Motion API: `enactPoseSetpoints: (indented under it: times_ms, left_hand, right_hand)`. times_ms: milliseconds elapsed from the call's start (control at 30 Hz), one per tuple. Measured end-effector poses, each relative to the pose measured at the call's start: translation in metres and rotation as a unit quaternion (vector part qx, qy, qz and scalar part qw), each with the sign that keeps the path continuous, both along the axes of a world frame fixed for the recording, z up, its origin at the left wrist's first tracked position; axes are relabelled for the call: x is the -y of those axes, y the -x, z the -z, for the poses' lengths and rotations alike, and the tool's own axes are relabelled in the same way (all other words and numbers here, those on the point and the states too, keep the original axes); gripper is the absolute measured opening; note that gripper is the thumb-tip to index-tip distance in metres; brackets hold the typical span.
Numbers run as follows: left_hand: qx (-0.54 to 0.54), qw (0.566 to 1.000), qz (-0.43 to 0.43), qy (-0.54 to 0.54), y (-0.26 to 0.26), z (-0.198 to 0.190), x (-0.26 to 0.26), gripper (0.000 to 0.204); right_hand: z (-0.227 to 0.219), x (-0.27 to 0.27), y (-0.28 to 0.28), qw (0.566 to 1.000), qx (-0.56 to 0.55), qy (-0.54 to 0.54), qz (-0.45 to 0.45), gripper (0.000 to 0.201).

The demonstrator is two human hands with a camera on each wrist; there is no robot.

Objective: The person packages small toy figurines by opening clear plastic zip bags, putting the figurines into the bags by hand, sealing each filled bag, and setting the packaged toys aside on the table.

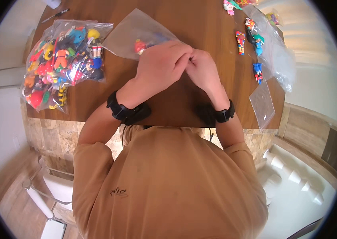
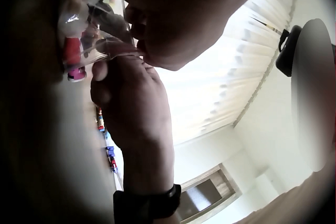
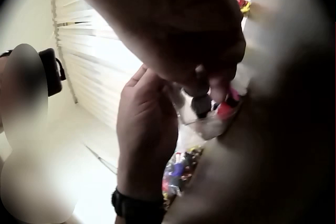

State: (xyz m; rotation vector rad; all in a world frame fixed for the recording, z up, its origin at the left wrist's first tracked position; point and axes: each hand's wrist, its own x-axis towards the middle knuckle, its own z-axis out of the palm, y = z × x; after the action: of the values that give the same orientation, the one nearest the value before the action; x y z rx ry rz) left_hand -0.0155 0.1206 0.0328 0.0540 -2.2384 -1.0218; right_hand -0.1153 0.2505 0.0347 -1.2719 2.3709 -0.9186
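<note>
A small clear plastic bag [image 1: 136, 28] lies slanted on the table, with a red-and-yellow toy figure [image 1: 140, 46] and something blue showing inside. My left hand [image 1: 162, 59] covers its near corner, fingers curled down onto the plastic. Close against it, my right hand [image 1: 204, 71] pinches the bag's edge with thumb and finger. In the left wrist view the stretched plastic [image 2: 118, 50] runs up to the fingertips of both hands. Red and pink toy parts [image 2: 73, 50] show through it there. The right wrist view has the bag [image 3: 210, 127] hanging just below the fingers.
A large clear bag full of toy figures [image 1: 63, 63] sits on the left, near a pen [image 1: 55, 15]. To the right lie loose figures [image 1: 240, 42], a blue figure [image 1: 257, 73], a flat clear bag [image 1: 263, 104] and a heap of clear bags [image 1: 282, 63]. The wooden table's [image 1: 168, 115] front edge borders my torso.
</note>
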Motion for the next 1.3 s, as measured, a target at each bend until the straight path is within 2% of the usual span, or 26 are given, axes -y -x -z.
enactPoseSetpoints:
  times_ms: [67,133,167,200,267,300,333,400,533,600,633,667,700,733,800,867,900,1033,1100,1133,1200,1267,1300]
  left_hand:
    - [0.016,1.0,-0.003,0.012,-0.001,-0.005,0.002,0.007]
    - [0.032,0.999,-0.015,0.022,-0.002,-0.001,0.007,0.008]
    - [0.101,0.993,0.006,0.062,-0.002,0.008,0.011,0.009]
    - [0.169,0.98,0.028,0.101,-0.002,0.013,0.013,0.01]
    - [0.177,0.978,0.031,0.11,-0.005,0.009,0.01,0.011]
    - [0.183,0.975,0.034,0.123,-0.004,0.007,0.009,0.012]
    - [0.18,0.975,0.037,0.123,-0.004,0.005,0.008,0.012]
    - [0.192,0.972,0.035,0.135,-0.004,0.003,0.008,0.012]
    - [0.186,0.975,0.044,0.113,-0.001,0.011,0.012,0.012]
    - [0.168,0.984,0.032,0.045,0.0,0.008,0.012,0.013]
    - [0.17,0.984,0.03,0.044,-0.001,0.004,0.013,0.013]
    - [0.192,0.981,0.023,0.013,-0.001,-0.002,0.014,0.012]
    - [0.214,0.977,0.017,-0.019,-0.001,-0.007,0.014,0.011]
    - [0.217,0.976,0.015,-0.02,-0.001,-0.006,0.014,0.011]
    - [0.152,0.983,0.007,-0.105,0.001,-0.004,0.014,0.009]
    - [0.14,0.985,0.01,-0.098,0.001,-0.002,0.013,0.01]
    - [0.124,0.988,0.009,-0.091,0.002,-0.001,0.011,0.01]
    - [0.12,0.989,0.022,-0.087,-0.001,-0.004,0.005,0.009]
    - [0.076,0.997,0.007,-0.028,-0.001,-0.008,0.002,0.01]
    - [0.075,0.997,0.013,-0.028,0.0,-0.007,0.001,0.01]
    - [0.018,1.0,-0.007,-0.014,-0.001,-0.006,0.001,0.009]
    - [0.01,1.0,-0.01,0.012,-0.003,-0.01,0.001,0.009]
    - [0.004,0.999,-0.021,0.038,-0.003,-0.013,0.002,0.009]
  right_hand:
    - [-0.007,-0.004,0.007,1.0,-0.009,0.005,-0.016,0.02]
    - [-0.018,-0.018,0.02,0.996,0.055,-0.038,0.065,0.02]
    - [-0.026,-0.027,0.026,0.992,0.028,-0.055,0.108,0.021]
    - [-0.024,-0.038,0.039,0.99,-0.07,-0.035,0.121,0.022]
    - [-0.026,-0.057,0.072,0.965,-0.168,-0.077,0.183,0.033]
    - [-0.015,-0.071,0.1,0.947,-0.275,-0.034,0.164,0.035]
    - [-0.018,-0.076,0.112,0.944,-0.242,-0.067,0.216,0.038]
    - [-0.009,-0.094,0.132,0.938,-0.208,-0.15,0.233,0.042]
    - [0.006,-0.107,0.144,0.943,-0.161,-0.161,0.243,0.043]
    - [0.01,-0.114,0.145,0.954,-0.064,-0.08,0.281,0.036]
    - [0.01,-0.115,0.139,0.955,-0.062,-0.081,0.279,0.036]
    - [0.009,-0.12,0.126,0.962,0.109,0.026,0.25,0.032]
    - [0.003,-0.12,0.11,0.928,0.277,0.13,0.212,0.029]
    - [-0.004,-0.116,0.091,0.928,0.28,0.129,0.211,0.029]
    - [-0.014,-0.1,0.05,0.907,0.394,0.102,0.106,0.025]
    - [-0.006,-0.083,0.024,0.901,0.415,0.061,0.11,0.024]
    - [-0.008,-0.071,0.013,0.884,0.448,0.084,0.104,0.023]
    - [0.004,-0.038,-0.003,0.865,0.475,0.142,0.077,0.022]
    - [-0.01,-0.022,-0.009,0.927,0.358,0.095,0.054,0.021]
    - [-0.014,-0.017,-0.011,0.928,0.356,0.097,0.06,0.021]
    - [-0.018,-0.007,-0.011,0.941,0.328,0.088,-0.004,0.022]
    - [-0.012,0.0,-0.007,0.928,0.36,0.099,-0.012,0.023]
    - [-0.005,0.004,-0.005,0.932,0.326,0.15,-0.042,0.023]
